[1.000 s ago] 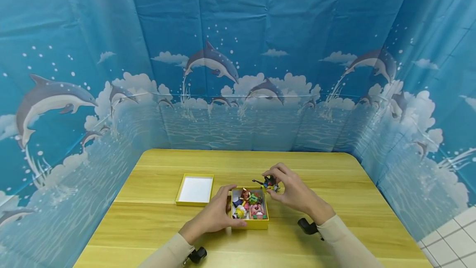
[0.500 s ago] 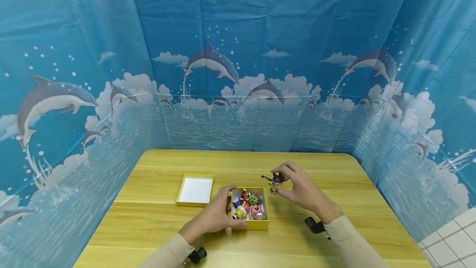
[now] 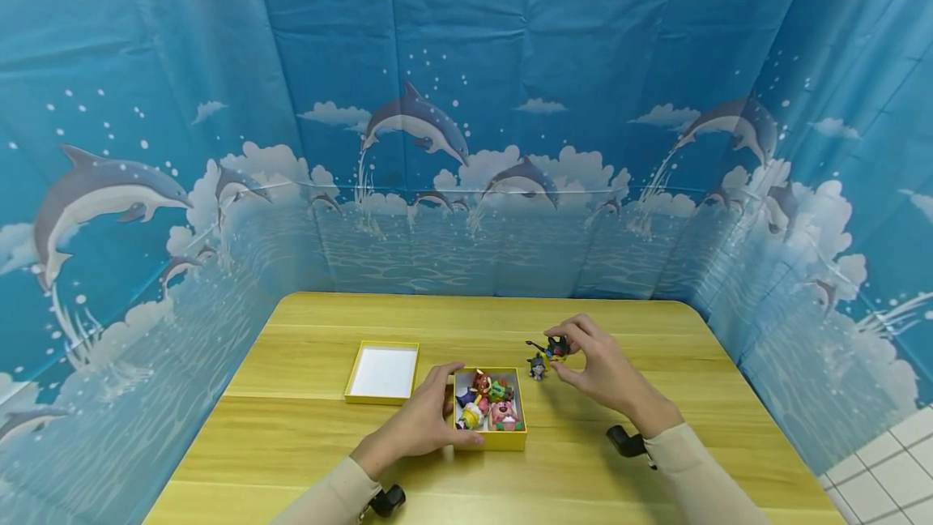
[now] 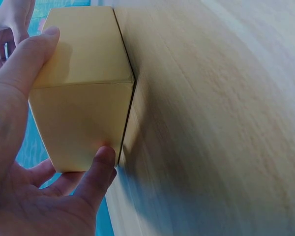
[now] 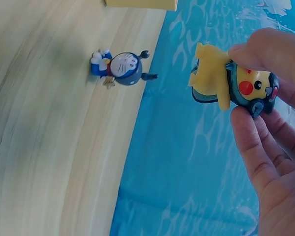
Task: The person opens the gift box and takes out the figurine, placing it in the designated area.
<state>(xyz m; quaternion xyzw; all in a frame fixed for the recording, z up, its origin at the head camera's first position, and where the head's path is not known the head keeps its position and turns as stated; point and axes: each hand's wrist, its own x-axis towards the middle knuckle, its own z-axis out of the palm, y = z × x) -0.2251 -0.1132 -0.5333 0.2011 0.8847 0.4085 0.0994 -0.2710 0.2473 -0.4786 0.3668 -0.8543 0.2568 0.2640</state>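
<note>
My left hand (image 3: 417, 424) grips an open yellow box (image 3: 490, 440) at its left side, thumb at the front. In the left wrist view, thumb and fingers touch the plain yellow walls of that box (image 4: 83, 118). Several small toy figurines (image 3: 503, 415) lie inside: pink, green, brown, yellow and white. My right hand (image 3: 601, 379) pinches a yellow figurine in a black hood (image 5: 250, 91) with red cheeks, above the table. A blue-and-white figurine with a dark hood (image 5: 125, 68) stands upright on the table, between the box and my right hand.
A shallow yellow lid (image 3: 382, 373) with a white inside lies left of the box. The wooden table (image 3: 321, 436) ends at a blue dolphin-print curtain (image 3: 466, 249) on the far side and both flanks.
My right hand has moved to the right, away from the box edge, carrying the hooded yellow figurine. The blue-and-white figurine now shows fully. My left hand and the box have stayed put.
</note>
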